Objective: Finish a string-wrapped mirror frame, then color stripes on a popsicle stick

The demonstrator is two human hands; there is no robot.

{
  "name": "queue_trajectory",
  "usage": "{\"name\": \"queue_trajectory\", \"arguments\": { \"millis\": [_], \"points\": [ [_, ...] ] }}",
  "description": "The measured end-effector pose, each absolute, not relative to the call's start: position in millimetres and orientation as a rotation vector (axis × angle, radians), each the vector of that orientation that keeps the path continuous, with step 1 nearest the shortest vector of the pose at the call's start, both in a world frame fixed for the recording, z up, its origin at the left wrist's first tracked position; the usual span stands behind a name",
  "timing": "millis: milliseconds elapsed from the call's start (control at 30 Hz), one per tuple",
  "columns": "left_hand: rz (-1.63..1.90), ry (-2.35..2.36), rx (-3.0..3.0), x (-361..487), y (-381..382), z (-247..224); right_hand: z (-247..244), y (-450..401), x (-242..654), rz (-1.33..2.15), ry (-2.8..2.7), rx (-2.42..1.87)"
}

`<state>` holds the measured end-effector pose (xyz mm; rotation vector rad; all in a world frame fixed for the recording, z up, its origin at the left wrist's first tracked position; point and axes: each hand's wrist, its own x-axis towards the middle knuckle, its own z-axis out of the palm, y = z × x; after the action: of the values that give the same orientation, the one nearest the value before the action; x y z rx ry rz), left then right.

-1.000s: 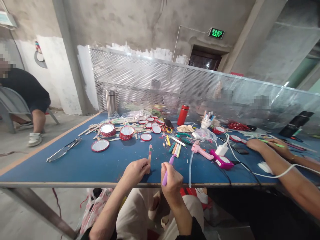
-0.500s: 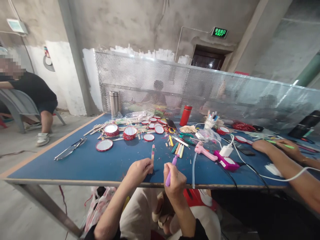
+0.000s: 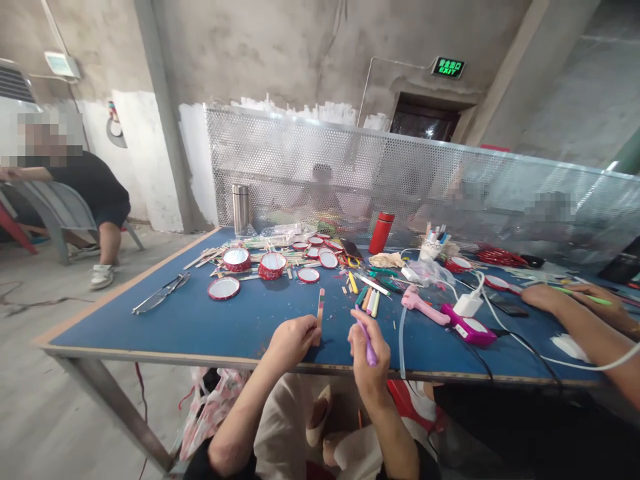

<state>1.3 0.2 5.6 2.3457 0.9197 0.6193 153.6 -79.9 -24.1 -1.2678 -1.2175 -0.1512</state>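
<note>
My left hand (image 3: 295, 341) is closed on the lower part of a wooden craft stick (image 3: 321, 308), held upright above the table's front edge, with pink-red colour near its top. To the right, my right hand (image 3: 371, 353) grips a purple marker (image 3: 369, 343), its fingers wrapped round the barrel and the index finger stretched along it. The marker and the stick are apart. Beyond my right hand lie several loose markers (image 3: 371, 301) in a small group, with a yellow one (image 3: 353, 283) beside them.
Red-rimmed round mirrors (image 3: 224, 288) and piled sticks lie farther back. Eyeglasses (image 3: 161, 293) rest at left. A pink glue gun (image 3: 425, 308), purple power strip (image 3: 467, 327) and cables are at right, near a co-worker's hand (image 3: 543, 303). A red flask (image 3: 382, 233) stands before the mesh divider (image 3: 280, 147).
The purple marker has turned in my right hand, its upper end now leaning left, and the index finger has straightened. My left hand still holds the stick. The whole view has shifted slightly.
</note>
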Motion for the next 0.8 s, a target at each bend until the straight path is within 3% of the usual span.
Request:
{"name": "queue_trajectory", "arguments": {
  "millis": [100,367,800],
  "points": [
    [0.632,0.946,2.357,2.1,1.6,2.6,-6.8,-67.5,141.9,0.133,-1.027,-1.11],
    [0.63,0.954,2.358,3.2,2.1,1.4,-5.3,-46.5,130.2,0.376,-0.657,-0.906],
    [0.621,0.98,2.372,2.6,1.5,-0.3,-15.6,-60.7,129.5,0.232,-1.055,-1.003]
  ]
}}
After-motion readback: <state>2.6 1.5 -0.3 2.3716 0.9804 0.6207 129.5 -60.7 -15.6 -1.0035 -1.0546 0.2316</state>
